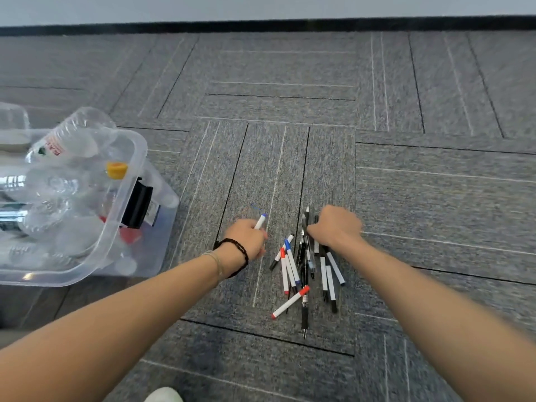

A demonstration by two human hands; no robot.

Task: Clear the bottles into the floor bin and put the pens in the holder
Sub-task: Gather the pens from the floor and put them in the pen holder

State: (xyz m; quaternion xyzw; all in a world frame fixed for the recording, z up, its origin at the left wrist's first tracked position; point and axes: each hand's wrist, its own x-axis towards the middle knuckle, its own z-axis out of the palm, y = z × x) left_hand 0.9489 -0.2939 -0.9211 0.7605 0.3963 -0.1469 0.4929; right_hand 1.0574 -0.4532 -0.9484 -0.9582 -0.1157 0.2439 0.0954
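Bottles point(58, 181) sit in the bin point(136, 158); I'm on pens now. My left hand point(248, 237) grips one marker point(260, 221), my right hand point(333, 226) clutches several from the carpet pile point(304, 274). Next: find the holder, unseen here.

Counted: 1 clear plastic bin point(136, 158). 
Bottles point(69, 140) inside: at least 5, overlap blocks exact count; 1 yellow cap point(117, 170). 
Pens point(293, 271) on carpet: roughly 12, pile tangled. 
Hands: 2. 
Bracelets point(236, 250): 2, left wrist.
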